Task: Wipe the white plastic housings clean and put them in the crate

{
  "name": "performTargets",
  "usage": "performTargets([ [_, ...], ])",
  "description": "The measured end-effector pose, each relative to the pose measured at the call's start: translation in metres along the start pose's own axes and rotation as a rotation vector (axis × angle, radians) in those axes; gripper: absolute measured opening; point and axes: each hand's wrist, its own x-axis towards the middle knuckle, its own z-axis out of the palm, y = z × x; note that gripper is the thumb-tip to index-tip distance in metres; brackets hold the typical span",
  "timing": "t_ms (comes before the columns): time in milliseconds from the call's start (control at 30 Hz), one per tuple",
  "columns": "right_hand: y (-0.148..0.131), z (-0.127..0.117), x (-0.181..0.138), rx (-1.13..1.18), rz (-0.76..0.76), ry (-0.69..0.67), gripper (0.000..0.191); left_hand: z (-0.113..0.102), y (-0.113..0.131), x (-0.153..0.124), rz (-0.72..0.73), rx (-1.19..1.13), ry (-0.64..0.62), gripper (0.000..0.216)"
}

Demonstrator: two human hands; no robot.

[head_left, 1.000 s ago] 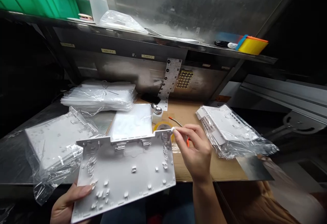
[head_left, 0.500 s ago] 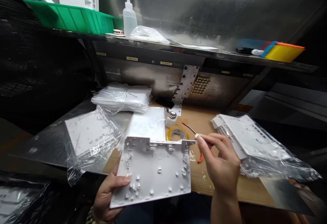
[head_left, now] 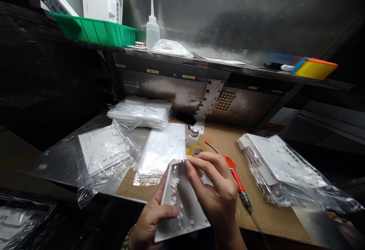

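Gripping a ribbed white plastic panel [head_left: 182, 204], both hands [head_left: 154, 219] [head_left: 216, 193] closed on it.

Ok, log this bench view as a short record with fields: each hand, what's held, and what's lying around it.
left hand: grips the lower left edge of the white plastic panel
right hand: fingers on the panel's top edge, covering its right part
panel: held above the near table edge, ribbed side up
screwdriver: orange handle, lying on the cardboard mat right of the hands
tape roll: yellow, just beyond the hands
bagged white parts: left of the hands
bagged stack: on the right
green bin: on the shelf
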Motion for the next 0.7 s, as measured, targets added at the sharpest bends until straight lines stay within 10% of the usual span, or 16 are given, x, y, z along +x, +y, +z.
performTargets([
  [233,0.007,-0.008,0.005,-0.034,0.064,-0.028,0.014,0.001,0.002,0.001,0.028,-0.004,0.023,0.106],
  [433,0.102,-0.046,-0.001,-0.244,0.358,0.376,0.024,-0.016,0.027,-0.005,0.12,-0.063,0.08,0.1],
  [533,0.156,-0.035,-0.017,-0.329,0.626,0.019,0.041,-0.027,0.039,-0.012,0.189,-0.074,0.081,0.085],
  [700,0.177,0.021,-0.041,-0.336,0.525,-0.328,0.031,-0.025,0.056,-0.02,0.161,-0.114,-0.219,0.071],
])
